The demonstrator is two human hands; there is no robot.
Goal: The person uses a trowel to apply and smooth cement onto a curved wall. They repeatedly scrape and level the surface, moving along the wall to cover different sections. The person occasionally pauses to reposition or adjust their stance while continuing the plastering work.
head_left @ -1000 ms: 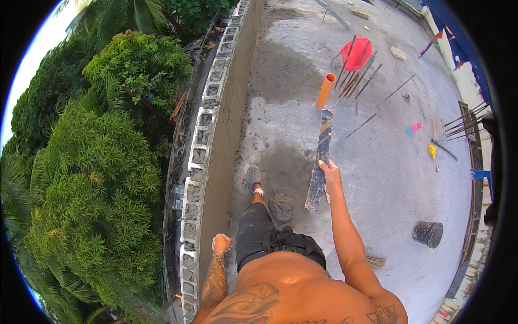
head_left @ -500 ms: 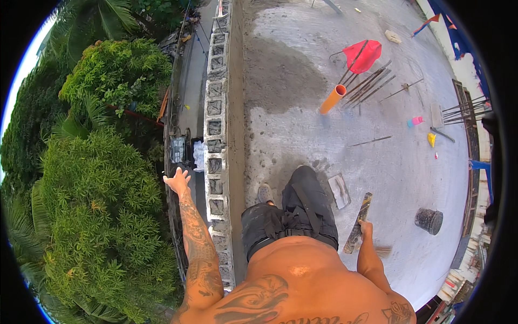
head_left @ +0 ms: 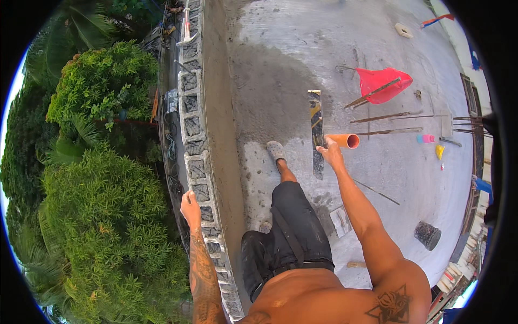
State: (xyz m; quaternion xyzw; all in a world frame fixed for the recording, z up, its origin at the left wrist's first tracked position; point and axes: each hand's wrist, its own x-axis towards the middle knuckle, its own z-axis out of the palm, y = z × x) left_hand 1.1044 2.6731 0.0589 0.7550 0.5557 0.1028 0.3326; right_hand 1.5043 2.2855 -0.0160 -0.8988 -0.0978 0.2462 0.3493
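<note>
- The right hand (head_left: 330,154) grasps the long, flat, dark-and-yellow strip (head_left: 317,127) by its right edge, below its middle; the thumb lies across the near face, and the strip's 2 ends reach past the hand
- The strip is ahead of the body, over the concrete floor (head_left: 394,183); the orange pipe (head_left: 344,141) shows just beside the right hand, though whether they touch cannot be told
- The left hand (head_left: 190,209) is at the outer side of the hollow-block wall (head_left: 218,108), fingers partly curled; whether it grips anything or touches the blocks cannot be told
- 1 foot in a grey clog (head_left: 275,150) is forward, at the edge of a darker patch (head_left: 272,81) on the floor
- Beyond the pipe are a red cloth (head_left: 380,86) and several thin rods (head_left: 388,131); a dark bucket (head_left: 427,235) is well apart, to the right; leafy trees (head_left: 108,210) fill the left side
</note>
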